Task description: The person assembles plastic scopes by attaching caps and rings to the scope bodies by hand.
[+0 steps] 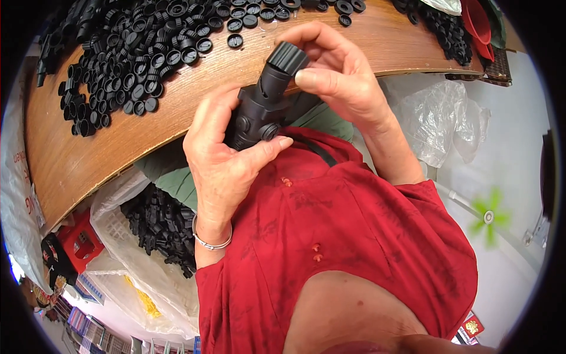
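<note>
My left hand [218, 138] wraps round a black plastic scope-like body [254, 115], its thumb lying beside a round knob [269, 131] on the side. At the upper end of that body sits a ribbed black ring [288, 58], slightly tilted to the right. My right hand [348, 79] holds this ring between thumb and fingers; the fingers behind it are partly hidden. Both hands are close in front of my red top, at the near edge of the wooden table [168, 97].
Many small black caps and rings [138, 65] lie heaped on the table's left and back. More black parts [442, 29] are at the far right beside a red funnel-like container [476, 26]. A plastic-lined basket of black parts [159, 224] stands below left. Clear plastic bags [433, 115] hang right.
</note>
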Demonstrator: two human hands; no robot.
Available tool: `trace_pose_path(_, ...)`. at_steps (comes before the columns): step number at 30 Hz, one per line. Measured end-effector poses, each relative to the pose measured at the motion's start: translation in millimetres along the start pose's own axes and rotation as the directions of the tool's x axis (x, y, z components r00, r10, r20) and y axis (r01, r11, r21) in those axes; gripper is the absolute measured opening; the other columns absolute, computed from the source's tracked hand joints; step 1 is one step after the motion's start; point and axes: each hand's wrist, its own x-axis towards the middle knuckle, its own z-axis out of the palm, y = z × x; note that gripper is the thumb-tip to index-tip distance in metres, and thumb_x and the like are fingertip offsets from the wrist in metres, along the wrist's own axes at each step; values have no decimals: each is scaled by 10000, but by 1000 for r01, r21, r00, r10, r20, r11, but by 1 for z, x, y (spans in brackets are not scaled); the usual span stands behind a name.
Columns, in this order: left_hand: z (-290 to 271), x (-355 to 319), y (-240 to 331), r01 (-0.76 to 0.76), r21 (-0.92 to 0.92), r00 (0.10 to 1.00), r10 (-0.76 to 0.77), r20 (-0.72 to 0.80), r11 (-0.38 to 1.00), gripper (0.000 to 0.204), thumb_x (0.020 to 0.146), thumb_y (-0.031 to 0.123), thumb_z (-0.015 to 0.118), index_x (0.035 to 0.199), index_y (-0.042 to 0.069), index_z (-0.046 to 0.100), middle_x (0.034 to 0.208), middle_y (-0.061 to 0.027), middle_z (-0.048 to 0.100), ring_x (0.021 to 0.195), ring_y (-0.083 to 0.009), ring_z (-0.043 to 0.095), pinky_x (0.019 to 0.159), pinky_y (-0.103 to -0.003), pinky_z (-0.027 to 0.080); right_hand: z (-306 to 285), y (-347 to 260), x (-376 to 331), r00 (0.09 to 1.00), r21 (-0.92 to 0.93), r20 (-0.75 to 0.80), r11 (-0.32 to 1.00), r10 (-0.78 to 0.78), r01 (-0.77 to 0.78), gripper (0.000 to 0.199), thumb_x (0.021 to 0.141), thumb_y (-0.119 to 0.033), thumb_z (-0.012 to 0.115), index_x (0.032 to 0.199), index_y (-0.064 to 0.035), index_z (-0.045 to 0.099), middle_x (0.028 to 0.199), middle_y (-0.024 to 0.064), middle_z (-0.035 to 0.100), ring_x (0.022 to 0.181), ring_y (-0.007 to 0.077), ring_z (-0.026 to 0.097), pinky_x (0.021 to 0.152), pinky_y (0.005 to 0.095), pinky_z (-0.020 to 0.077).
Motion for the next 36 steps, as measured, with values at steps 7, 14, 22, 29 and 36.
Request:
trace_pose_path(7,-7,-1,14,-143,412,989,146,23,900,495,537,24,758,1008,7,608,1042,-139,609,900,-326,612,775,-360,502,7,-7,-13,1000,-543,-6,840,-21,14,353,768,-58,704,1105,-4,614,940,85,661,898,140,635,814,283,506)
trace_pose_path(14,7,-10,21,-245,321,969,233,78,915,699,533,-47,735,1206,28,562,966,-123,637,860,-286,602,766,-358,473,4,-24,-15,964,-690,100,715,245,-110,322,709,-187,781,925,-4,626,751,43,632,672,99,577,604,242,453)
trace_pose_path(22,11,-22,2,132,-204,989,-115,95,970,868,546,98,883,1321,15,500,1130,-103,625,977,-179,610,871,-290,481,-4,-12,5,944,-506,97,833,315,-226,140,830,-116,629,892,10,629,737,-6,599,688,61,528,612,231,443)
trace_pose_path(29,5,-26,-5,229,-426,973,-211,89,875,898,513,5,878,1310,5,464,1102,-67,614,949,-135,598,848,-261,480,-15,4,51,896,-936,248,150,-368,320,96,835,-87,632,897,-22,665,825,117,626,707,260,623,646,304,491)
trace_pose_path(36,-7,-33,-17,327,-571,929,-366,49,753,965,480,14,881,1326,22,415,998,-71,627,872,-160,623,779,-270,514,-35,-16,61,905,-978,82,-208,-418,-7,82,776,-72,639,848,-34,641,856,129,566,831,293,569,714,376,482)
